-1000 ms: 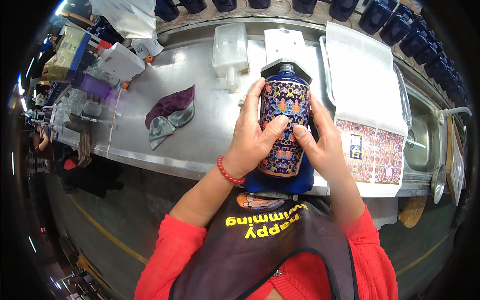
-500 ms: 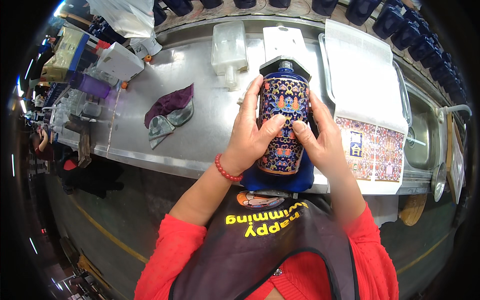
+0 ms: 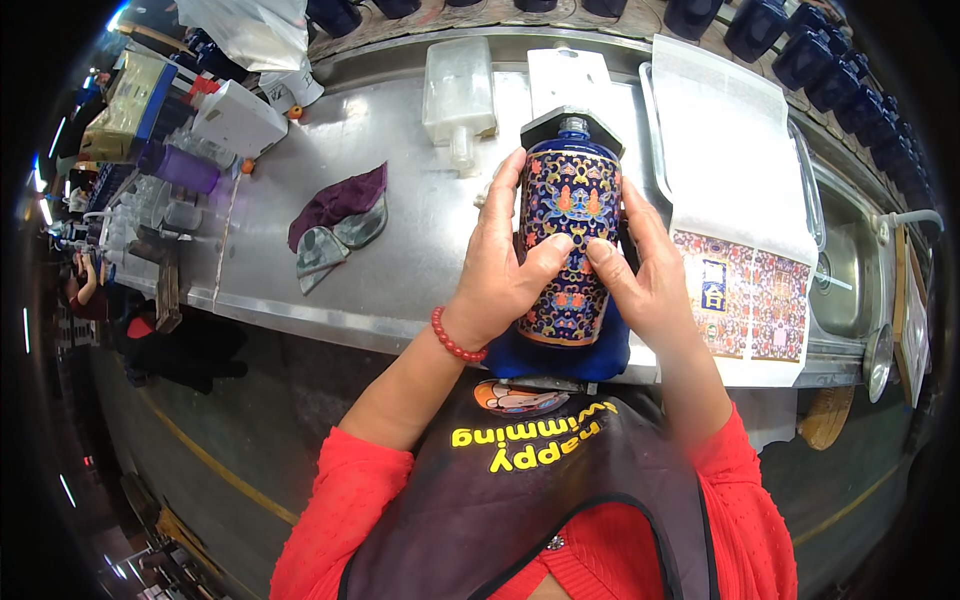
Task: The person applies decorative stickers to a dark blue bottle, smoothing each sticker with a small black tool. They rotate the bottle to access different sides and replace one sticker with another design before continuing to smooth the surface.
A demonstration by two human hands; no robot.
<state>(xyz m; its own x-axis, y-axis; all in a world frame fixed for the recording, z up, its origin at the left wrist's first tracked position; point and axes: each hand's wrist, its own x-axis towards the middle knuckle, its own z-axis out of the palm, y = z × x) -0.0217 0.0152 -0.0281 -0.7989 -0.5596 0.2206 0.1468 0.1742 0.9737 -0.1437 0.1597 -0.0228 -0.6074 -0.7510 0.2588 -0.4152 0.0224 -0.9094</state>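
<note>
A dark blue bottle (image 3: 572, 185) lies tilted between my hands, its clear neck pointing away from me. A colourful patterned wrap with orange, gold and blue motifs covers its body. My left hand (image 3: 505, 270) grips the bottle's left side, with the thumb on the front. From the right, my right hand (image 3: 645, 265) holds the other side, its thumb pressing near the left one. The bottle rests over a dark holder (image 3: 545, 127) and a blue cloth (image 3: 600, 362) at the bench edge. Sheets of patterned decals (image 3: 735, 295) lie right of my right hand.
A frosted square bottle (image 3: 458, 95) lies behind on the steel bench (image 3: 400, 110). A purple and grey cloth (image 3: 340, 222) is at left. White paper (image 3: 730, 130) covers a tray beside the sink (image 3: 840, 260). Several blue bottles (image 3: 800, 60) line the back. A white box (image 3: 238, 120) stands far left.
Hardly anything differs. Both hands keep the same hold on the bottle, and the thumbs stay on its front; the view has shifted very slightly.
</note>
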